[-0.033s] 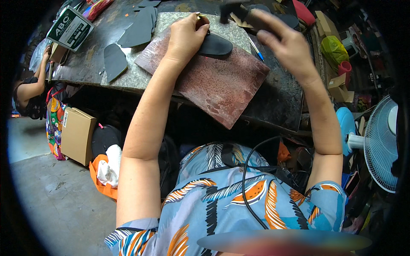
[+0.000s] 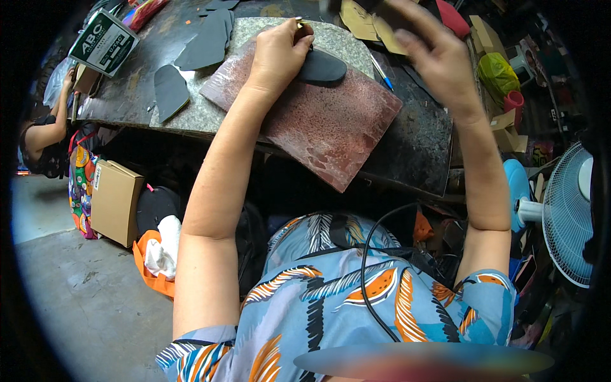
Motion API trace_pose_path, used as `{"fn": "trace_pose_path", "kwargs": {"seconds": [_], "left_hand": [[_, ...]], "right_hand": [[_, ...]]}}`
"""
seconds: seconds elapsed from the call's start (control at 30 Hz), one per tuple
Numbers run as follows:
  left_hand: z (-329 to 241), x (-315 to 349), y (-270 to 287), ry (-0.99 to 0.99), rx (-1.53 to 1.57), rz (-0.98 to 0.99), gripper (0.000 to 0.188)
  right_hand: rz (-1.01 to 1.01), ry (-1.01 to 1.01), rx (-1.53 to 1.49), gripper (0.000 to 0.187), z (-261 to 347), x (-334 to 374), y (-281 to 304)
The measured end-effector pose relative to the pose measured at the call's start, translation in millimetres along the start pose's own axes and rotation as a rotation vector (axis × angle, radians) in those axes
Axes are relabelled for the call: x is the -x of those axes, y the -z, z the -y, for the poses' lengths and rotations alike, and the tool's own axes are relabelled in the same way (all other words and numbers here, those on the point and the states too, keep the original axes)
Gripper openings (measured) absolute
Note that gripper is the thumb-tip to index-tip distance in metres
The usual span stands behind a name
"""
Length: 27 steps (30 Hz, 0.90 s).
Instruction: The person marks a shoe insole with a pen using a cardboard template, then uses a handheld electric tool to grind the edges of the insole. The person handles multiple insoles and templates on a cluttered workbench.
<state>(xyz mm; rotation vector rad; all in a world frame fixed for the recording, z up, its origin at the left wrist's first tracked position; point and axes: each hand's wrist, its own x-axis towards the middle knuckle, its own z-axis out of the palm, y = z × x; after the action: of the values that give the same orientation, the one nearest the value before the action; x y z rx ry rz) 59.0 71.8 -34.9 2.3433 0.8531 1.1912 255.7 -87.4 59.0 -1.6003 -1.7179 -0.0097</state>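
My left hand is closed round a small tool with a brass-coloured top, perhaps a punch; its lower end is hidden by my fingers. Beside those fingers lies a black insole-shaped piece, flat on a worn reddish-brown board. The board rests on a speckled grey stone slab. Up to the right, my right hand is raised and smeared by motion. It grips a hammer, whose dark head is blurred and partly cut off at the top edge.
Dark cut pieces lie left of the board, tan ones behind it. A pen sits to its right. A square can stands far left, near another person's arm. A white fan stands at right.
My right hand has risen slightly up and to the right with the hammer, uncovering more of the tan pieces. My left hand and the insole piece have stayed in place.
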Motion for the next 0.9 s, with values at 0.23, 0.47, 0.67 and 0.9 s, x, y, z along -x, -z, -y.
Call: {"fn": "trace_pose_path", "kwargs": {"seconds": [0.23, 0.47, 0.67, 0.9], "left_hand": [[-12, 0, -9, -0.140, -0.191, -0.014, 0.017], [3, 3, -8, 0.154, 0.234, -0.017, 0.015], [11, 1, -9, 0.445, 0.606, 0.070, 0.014], [1, 2, -9, 0.250, 0.271, 0.007, 0.016]], "right_hand": [[0.009, -0.205, -0.189, 0.047, -2, 0, -11], [0.291, -0.149, 0.368, 0.048, -19, 34, -23], [0.266, -0.176, 0.340, 0.047, -22, 40, -30], [0.200, -0.143, 0.253, 0.045, -14, 25, -17]]}}
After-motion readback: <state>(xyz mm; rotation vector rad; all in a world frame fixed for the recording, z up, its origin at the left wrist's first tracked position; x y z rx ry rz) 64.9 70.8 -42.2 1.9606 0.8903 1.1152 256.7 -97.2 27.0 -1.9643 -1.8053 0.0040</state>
